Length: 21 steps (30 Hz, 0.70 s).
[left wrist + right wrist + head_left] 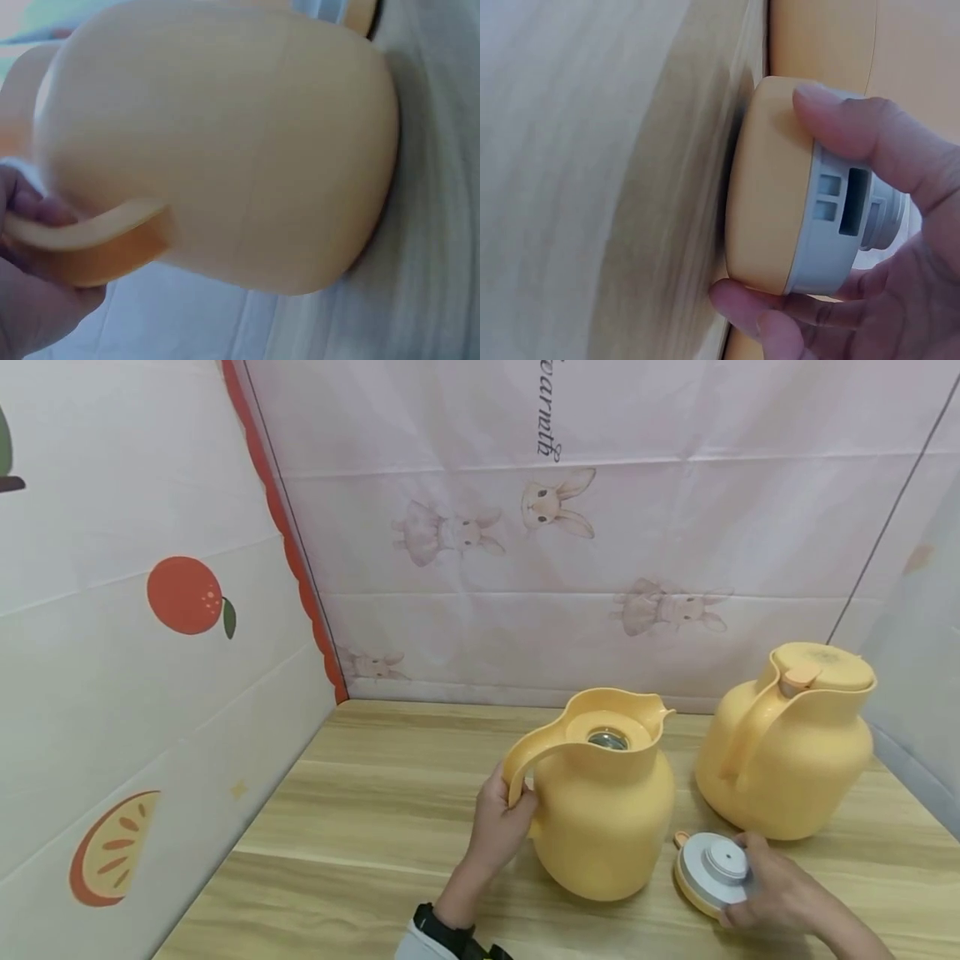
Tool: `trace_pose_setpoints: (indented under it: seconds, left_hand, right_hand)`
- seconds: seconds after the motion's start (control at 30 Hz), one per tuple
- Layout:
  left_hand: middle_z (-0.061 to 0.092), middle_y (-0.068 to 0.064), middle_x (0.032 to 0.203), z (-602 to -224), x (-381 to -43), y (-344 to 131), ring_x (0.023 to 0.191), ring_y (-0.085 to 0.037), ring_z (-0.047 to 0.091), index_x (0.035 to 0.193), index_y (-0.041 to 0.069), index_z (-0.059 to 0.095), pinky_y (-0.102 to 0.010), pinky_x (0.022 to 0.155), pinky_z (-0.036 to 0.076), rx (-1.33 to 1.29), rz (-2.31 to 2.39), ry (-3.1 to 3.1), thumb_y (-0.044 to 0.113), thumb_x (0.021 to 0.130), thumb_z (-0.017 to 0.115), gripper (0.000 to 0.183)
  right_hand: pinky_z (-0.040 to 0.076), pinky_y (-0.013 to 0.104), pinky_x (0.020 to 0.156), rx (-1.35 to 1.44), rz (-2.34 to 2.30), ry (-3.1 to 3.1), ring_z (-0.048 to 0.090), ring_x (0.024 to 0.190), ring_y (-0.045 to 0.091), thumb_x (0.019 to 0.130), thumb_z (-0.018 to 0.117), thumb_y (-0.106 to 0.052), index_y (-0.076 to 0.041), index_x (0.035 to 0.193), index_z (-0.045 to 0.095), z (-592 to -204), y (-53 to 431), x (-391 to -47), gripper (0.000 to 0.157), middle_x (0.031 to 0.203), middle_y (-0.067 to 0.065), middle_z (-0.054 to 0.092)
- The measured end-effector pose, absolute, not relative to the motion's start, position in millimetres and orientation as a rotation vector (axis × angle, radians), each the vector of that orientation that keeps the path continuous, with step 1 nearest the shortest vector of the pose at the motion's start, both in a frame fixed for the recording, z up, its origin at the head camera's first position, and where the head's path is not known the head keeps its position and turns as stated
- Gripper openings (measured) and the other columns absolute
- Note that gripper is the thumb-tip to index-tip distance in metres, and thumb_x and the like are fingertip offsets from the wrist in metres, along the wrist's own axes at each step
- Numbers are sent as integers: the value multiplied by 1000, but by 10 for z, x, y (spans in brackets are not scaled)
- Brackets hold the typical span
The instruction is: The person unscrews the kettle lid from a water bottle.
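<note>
Wood-grain worktop (360,810) runs between cloth walls, the back one printed with rabbits, the left one with oranges; on it stand two yellow jugs. Nearer the person, the open jug (600,793) stands upright with its lid off, a metal-rimmed mouth showing at the top; the left hand (498,822) grips its handle (525,756), fingers (30,206) curled round the loop, as the left wrist view shows from beside the jug's body (225,142); a dark wristband sits at that wrist. Just right of this jug, near the front edge, the loose lid (708,872) lies upside down on the worktop, its grey underside up and its yellow top against the wood; the right hand (780,893) pinches it at the rim, thumb (870,139) on one side and fingers (780,311) on the other, seen close in the right wrist view. Behind the lid and to the right, the closed jug (787,752) stands with its own lid on, handle turned leftward, apart from both hands.
</note>
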<state>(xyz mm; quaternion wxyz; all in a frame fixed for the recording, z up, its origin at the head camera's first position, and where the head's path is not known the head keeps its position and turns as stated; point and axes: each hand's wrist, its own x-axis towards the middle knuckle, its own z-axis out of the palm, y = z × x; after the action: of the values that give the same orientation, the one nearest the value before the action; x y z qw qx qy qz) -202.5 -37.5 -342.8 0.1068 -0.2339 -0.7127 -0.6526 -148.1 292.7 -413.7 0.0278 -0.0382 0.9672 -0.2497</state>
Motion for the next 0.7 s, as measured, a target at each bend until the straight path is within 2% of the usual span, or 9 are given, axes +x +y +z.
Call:
trace_pose_setpoints:
  seconds: [0.2,0.43,0.7]
  left_hand:
    - [27,6,54,-3471,-2028,-230,44,0,28,73,2,39,-15,39,25,-554,-1618,-1948,-14,70,47,18]
    - [30,8,51,-3819,-2325,-159,40,3,27,74,5,42,-17,29,25,-429,-1374,-1840,-7,69,51,16]
    - [29,6,47,-3856,-2451,-172,37,0,26,71,6,39,-17,27,23,-386,-1301,-1773,-6,67,50,17]
  right_hand:
    - [46,50,71,-123,-771,2967,53,80,29,43,86,-30,16,114,32,-4136,2930,-1517,99,90,20,55]
    - [46,52,73,-109,-800,2932,53,82,31,45,85,-30,16,115,31,-4138,2925,-1567,100,93,23,55]
    - [46,52,74,-90,-804,2914,53,84,31,45,85,-34,16,116,32,-4113,2866,-1648,102,96,23,55]
